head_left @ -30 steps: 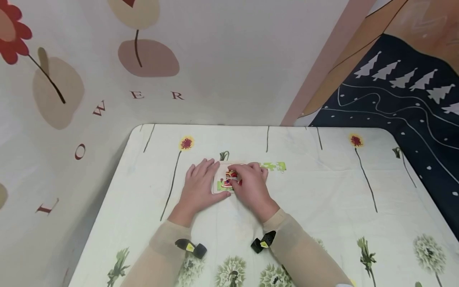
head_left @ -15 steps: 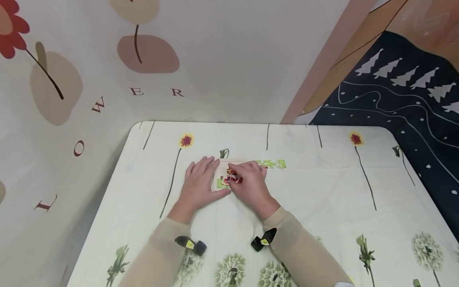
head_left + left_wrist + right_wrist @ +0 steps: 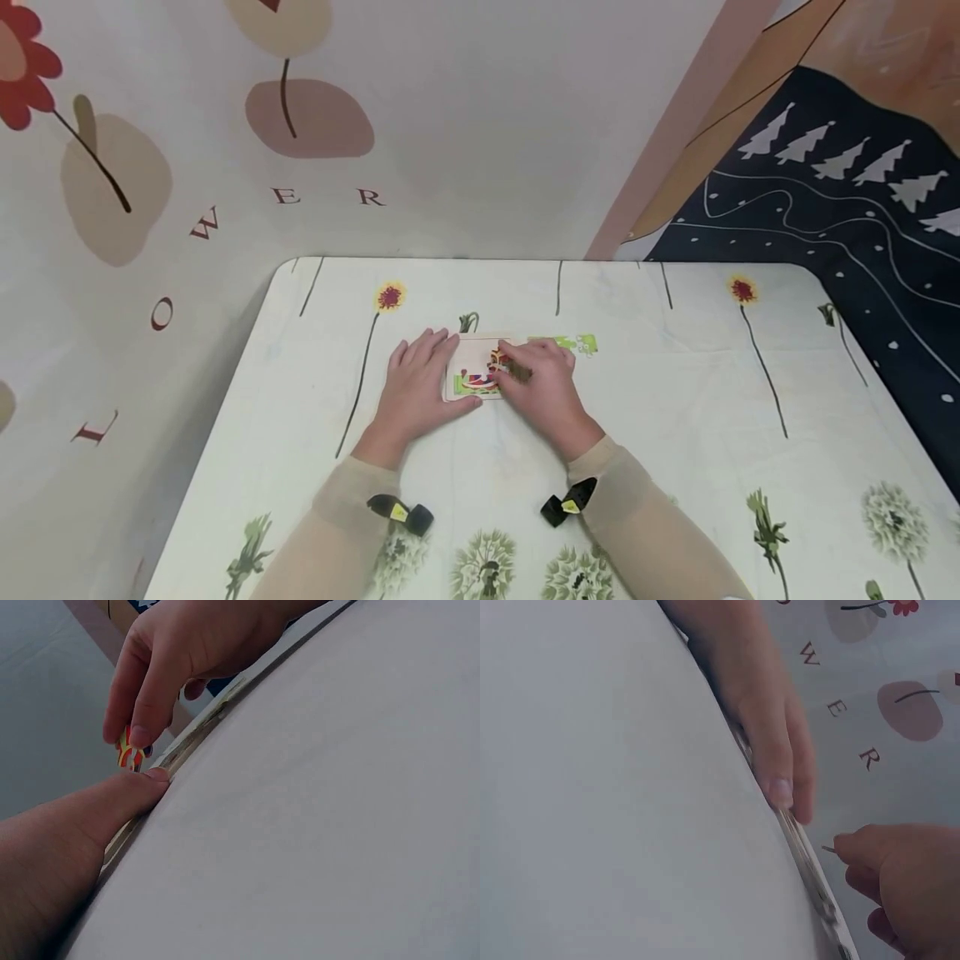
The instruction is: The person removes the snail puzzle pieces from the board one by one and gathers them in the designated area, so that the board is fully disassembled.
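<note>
A small puzzle board (image 3: 472, 350) with a pale rim lies on the table, some green, red and blue puzzle pieces (image 3: 476, 381) set along its lower part. My left hand (image 3: 416, 383) rests at the board's left side, fingers extended and thumb along the near edge. Between thumb and fingertips, my right hand (image 3: 547, 387) pinches a red and yellow puzzle piece (image 3: 129, 754) over the board's right part. From the right wrist, only the thin edge of this puzzle piece (image 3: 829, 849) shows, raised above the board. The right hand covers the board's right side.
Loose green puzzle pieces (image 3: 585, 343) lie just beyond and right of the right hand. A flower-printed cloth (image 3: 675, 392) covers the table. Behind it stand a pale printed wall hanging (image 3: 480, 167) and a dark one with white trees (image 3: 810, 200).
My right hand has shifted right and lifted a little with the red and yellow puzzle piece, uncovering more of the board. My left hand has stayed in place.
</note>
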The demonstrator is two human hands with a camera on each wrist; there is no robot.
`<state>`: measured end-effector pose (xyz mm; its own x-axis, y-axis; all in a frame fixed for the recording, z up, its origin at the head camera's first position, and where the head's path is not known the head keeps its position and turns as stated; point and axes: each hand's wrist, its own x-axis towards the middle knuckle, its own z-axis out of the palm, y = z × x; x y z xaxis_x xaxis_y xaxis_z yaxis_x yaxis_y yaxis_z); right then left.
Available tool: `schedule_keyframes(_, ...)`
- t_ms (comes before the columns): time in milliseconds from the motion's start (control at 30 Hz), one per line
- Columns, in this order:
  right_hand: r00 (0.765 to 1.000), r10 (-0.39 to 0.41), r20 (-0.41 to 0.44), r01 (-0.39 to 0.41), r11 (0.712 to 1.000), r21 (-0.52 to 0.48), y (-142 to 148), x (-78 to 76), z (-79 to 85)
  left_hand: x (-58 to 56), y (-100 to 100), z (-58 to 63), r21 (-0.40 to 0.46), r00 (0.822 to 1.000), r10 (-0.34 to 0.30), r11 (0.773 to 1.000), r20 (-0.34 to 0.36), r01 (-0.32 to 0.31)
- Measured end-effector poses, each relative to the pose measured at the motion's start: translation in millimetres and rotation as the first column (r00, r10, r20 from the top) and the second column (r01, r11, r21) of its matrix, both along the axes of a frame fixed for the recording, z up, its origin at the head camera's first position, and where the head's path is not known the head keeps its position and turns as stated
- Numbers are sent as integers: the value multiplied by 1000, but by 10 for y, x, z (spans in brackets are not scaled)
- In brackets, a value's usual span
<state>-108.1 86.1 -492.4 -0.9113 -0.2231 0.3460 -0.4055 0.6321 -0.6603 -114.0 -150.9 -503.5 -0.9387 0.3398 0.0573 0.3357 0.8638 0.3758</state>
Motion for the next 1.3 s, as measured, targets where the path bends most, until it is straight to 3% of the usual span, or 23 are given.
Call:
schedule_keyframes(300,1000,-19,-12,18,998,-56,390,57,-80,4,6,-18,3,1000,2,1000,10,-2)
schedule_keyframes(700,995,-68,67,66,997,45,899,101,-119,34,15,-11,8,1000,3,1000,27,-4)
schedule_keyframes(1000,994,-32,104,21,994,103,997,93,-112,30,8,-34,-4,1000,7,1000,17,-7)
schedule_keyframes(1300,987,-62,146,41,989,142,980,56,-96,10,2,-36,-6,1000,5,1000,-5,-5)
